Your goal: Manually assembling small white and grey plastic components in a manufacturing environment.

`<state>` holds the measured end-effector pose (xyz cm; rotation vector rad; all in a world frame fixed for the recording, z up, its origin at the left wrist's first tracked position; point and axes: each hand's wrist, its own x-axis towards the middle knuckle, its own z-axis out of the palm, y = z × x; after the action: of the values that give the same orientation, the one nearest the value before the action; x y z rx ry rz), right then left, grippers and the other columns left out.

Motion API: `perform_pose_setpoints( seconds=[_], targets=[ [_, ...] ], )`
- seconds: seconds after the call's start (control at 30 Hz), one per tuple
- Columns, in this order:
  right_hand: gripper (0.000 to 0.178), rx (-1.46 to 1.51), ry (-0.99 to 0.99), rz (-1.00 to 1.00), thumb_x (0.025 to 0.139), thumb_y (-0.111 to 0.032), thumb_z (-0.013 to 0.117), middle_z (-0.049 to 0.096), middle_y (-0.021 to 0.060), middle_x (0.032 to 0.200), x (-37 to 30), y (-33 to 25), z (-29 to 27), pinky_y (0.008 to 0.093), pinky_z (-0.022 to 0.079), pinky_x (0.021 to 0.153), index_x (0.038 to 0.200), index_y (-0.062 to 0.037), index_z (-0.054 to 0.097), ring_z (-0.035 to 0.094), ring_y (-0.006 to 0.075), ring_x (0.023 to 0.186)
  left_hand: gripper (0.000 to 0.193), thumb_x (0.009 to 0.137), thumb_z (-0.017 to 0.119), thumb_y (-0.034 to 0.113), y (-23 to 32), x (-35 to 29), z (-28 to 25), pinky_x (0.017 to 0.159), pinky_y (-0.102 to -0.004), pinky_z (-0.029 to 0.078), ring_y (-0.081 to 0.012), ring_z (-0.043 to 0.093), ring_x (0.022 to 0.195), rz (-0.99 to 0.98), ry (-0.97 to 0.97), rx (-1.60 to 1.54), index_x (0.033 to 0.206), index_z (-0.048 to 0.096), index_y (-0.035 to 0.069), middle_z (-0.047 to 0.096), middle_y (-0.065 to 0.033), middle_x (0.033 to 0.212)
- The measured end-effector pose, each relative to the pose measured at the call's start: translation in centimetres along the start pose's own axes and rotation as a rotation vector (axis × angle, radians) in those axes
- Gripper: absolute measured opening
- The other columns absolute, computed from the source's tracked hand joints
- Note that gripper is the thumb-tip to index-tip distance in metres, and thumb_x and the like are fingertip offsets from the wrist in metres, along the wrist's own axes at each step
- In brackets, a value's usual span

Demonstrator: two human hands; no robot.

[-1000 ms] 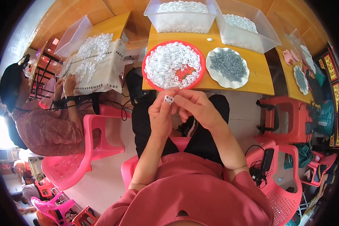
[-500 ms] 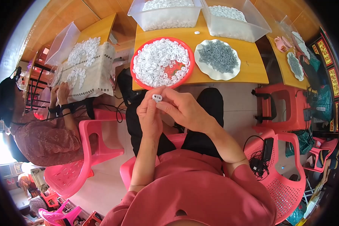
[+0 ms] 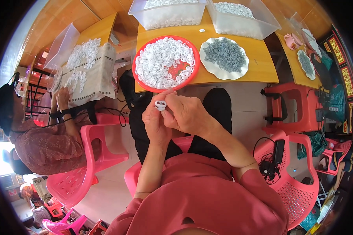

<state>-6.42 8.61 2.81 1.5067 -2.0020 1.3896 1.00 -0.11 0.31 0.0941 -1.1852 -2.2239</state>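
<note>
A small white plastic piece with two round holes is pinched between both hands above my lap. The fingers and thumb of my left hand are closed on its lower left side. From the right, my right hand grips it too, with bent fingers and the thumb pressed close. Just beyond the hands, a round red tray bears many similar white pieces. Beside it a white scalloped plate carries a heap of small grey pieces. Whether a grey piece is in my fingers cannot be seen.
Two clear bins of white pieces stand at the back of the yellow table. One loose white piece lies before them. A co-worker sits at left. A pink chair holds cables at right.
The white piece has turned in my fingers and shows its holed face more fully. My right hand has shifted slightly left, closer round it. The view has tilted slightly.
</note>
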Motion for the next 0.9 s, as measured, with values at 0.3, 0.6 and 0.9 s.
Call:
perform_pose_setpoints(
  seconds=[0.3, 0.6, 0.9],
  targets=[
    [0.019, -0.004, 0.097, 0.042, 0.076, -0.014, 0.060, 0.047, 0.0086, 0.057, -0.4, 0.2, 0.9, 0.0349, 0.043, 0.043, 0.073, -0.0056, 0.043, 0.053, 0.0248, 0.050, 0.049, 0.097, 0.037, 0.038, -0.2, -0.4, 1.9, 0.101, -0.0382, 0.037, -0.0276, 0.052, 0.112, 0.021, 0.093, 0.086, 0.116, 0.050, -0.006, 0.054, -0.0179, 0.119],
    [0.015, -0.016, 0.121, 0.049, 0.078, -0.011, 0.058, 0.057, 0.0088, 0.063, -0.9, 0.4, 1.6, 0.0340, 0.047, 0.045, 0.089, -0.0028, 0.052, 0.059, 0.0246, 0.052, 0.034, 0.098, 0.039, 0.022, -0.3, -0.4, 1.8, 0.094, -0.0323, 0.041, -0.0218, 0.055, 0.105, 0.012, 0.159, 0.078, 0.109, 0.055, -0.006, 0.059, -0.0157, 0.111],
    [0.012, 0.280, -0.021, 0.236, 0.085, -0.012, 0.054, 0.059, 0.0162, 0.073, -0.8, 0.5, 1.6, 0.0391, 0.047, 0.054, 0.090, -0.0013, 0.050, 0.060, 0.0317, 0.063, 0.039, 0.099, 0.038, 0.030, -0.7, 0.2, 0.3, 0.095, -0.0321, 0.041, -0.0197, 0.054, 0.107, -0.039, 0.162, -0.004, 0.115, 0.052, -0.003, 0.057, -0.0138, 0.115]
  ],
)
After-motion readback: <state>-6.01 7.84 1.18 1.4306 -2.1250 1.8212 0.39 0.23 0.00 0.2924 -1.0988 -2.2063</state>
